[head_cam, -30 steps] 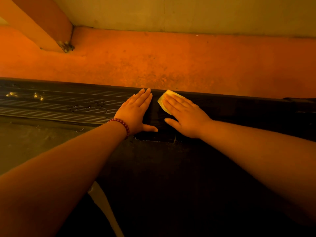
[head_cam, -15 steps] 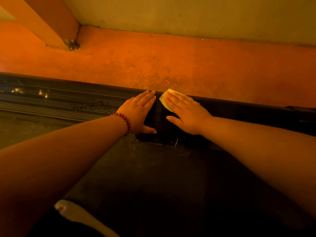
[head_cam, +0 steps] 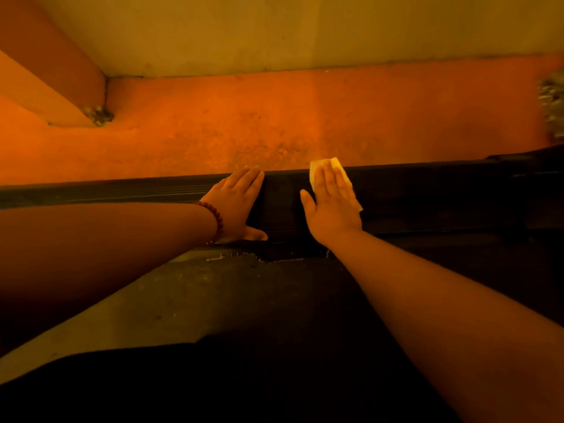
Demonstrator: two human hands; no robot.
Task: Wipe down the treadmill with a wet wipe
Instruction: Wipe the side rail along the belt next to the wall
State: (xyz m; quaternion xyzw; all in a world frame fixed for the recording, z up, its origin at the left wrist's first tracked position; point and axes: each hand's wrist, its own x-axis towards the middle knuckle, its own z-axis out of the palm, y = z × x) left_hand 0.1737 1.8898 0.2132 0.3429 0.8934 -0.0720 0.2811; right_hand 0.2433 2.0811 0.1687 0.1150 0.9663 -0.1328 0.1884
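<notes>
Side rail (head_cam: pixel 427 193) runs L-R across mid view; belt (head_cam: pixel 213 300) sits in front of it, floor strip (head_cam: pixel 244 132) behind, then wall (head_cam: pixel 274 32). L hand (head_cam: pixel 236 203) lies flat on rail, R hand (head_cam: pixel 331 206) just to its right w/ wipe (head_cam: pixel 335 166) under the fingers at rail's far edge. Post (head_cam: pixel 45 80) meets floor far left, behind rail.

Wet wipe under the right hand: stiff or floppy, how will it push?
Probably floppy: the wet wipe lies flat on the rail, conforming under the right hand. Likely light and thin, so it should slide only while the flat fingers press it. Lifted by a corner, it would probably droop.
</notes>
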